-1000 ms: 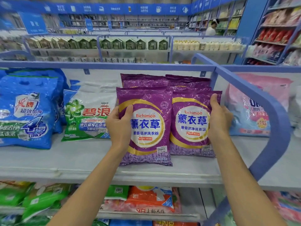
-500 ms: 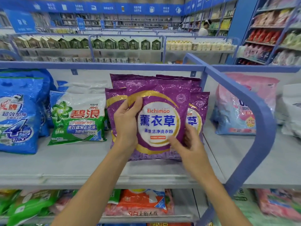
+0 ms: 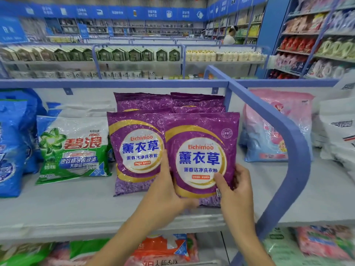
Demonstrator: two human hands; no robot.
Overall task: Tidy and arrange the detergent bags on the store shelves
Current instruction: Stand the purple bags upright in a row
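- Store aisles ran behind a grey shelf (image 3: 76,208) stocked with detergent bags.
- The front bag (image 3: 201,150), purple, stood at the shelf's fore edge, overlapping the right side of the left bag (image 3: 134,150), with rear bags (image 3: 169,102) stacked behind both.
- Whether its base rested on the shelf or hung just above could not be told.
- The left hand (image 3: 165,196) gripped its lower left edge, thumb up along the side and fingers under the bottom.
- The right hand (image 3: 238,189) pinched the lower right corner, thumb on the face and fingers behind.
- The bag looked like a soft, glossy film pouch of powder, so it was probably fairly heavy, liable to slump, and slick to the touch.
- Holding low at both sides with support under the base seemed the safest grip; a pinch at the top seal would likely let it sag.
- The blue rail (image 3: 288,141) curved down near the right hand, with a pink bag (image 3: 276,127) beyond it.
- Bare shelf showed between the front bag and the rail, and in front of the green bag (image 3: 73,148), which sat just beside the left bag.
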